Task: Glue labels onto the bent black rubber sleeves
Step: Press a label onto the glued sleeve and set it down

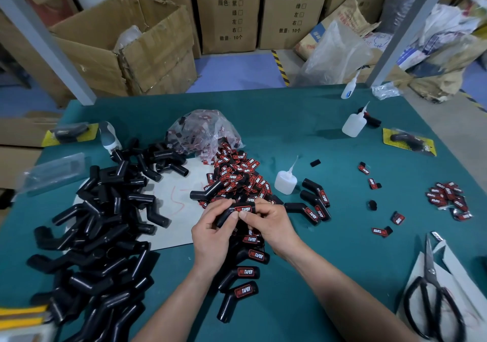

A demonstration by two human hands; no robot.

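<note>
I see one bent sleeve (pixel 226 215) held over mid desk (pixel 290 130). Left hand (pixel 210 233) fingers curl round its lower end, right hand (pixel 271 223) fingers pinch the top end by the label (pixel 243 209). Glue bottle (pixel 285 181) nearby, to the right.

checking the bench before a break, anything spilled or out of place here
Labels have spilled from the clear bag into a loose heap mid-table, and one bare sleeve lies on that heap, away from the sleeve pile on the left. Stray labels dot the right side. The left hand and right hand grip a labelled sleeve.
</note>
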